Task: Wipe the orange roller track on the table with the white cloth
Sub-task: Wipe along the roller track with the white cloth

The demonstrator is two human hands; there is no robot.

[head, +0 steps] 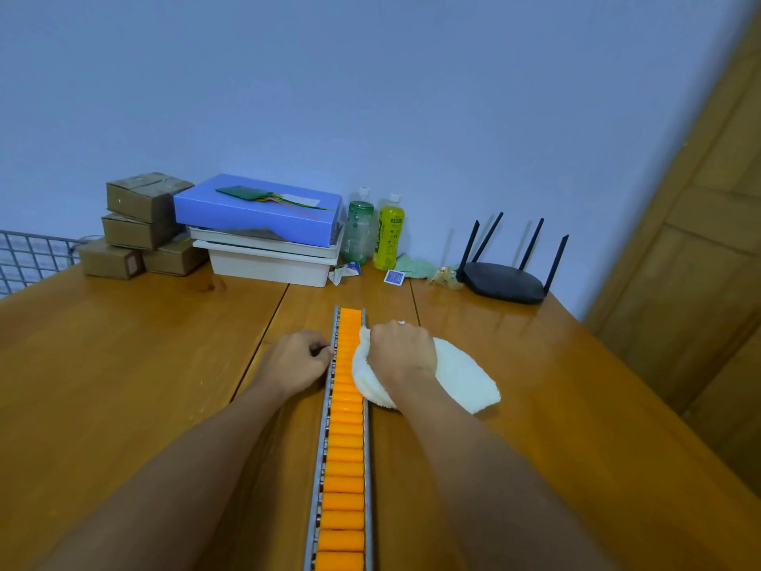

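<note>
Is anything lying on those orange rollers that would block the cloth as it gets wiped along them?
Nothing visible does. The right hand presses the white cloth onto the orange roller track near its far end, and the rollers toward the camera are bare. The left hand rests beside the track's left rail, off the rollers.

Both forearms reach forward, bare. The left hand [297,360] is curled in a loose fist, knuckles down; the right hand [401,350] is clenched, palm down.
</note>
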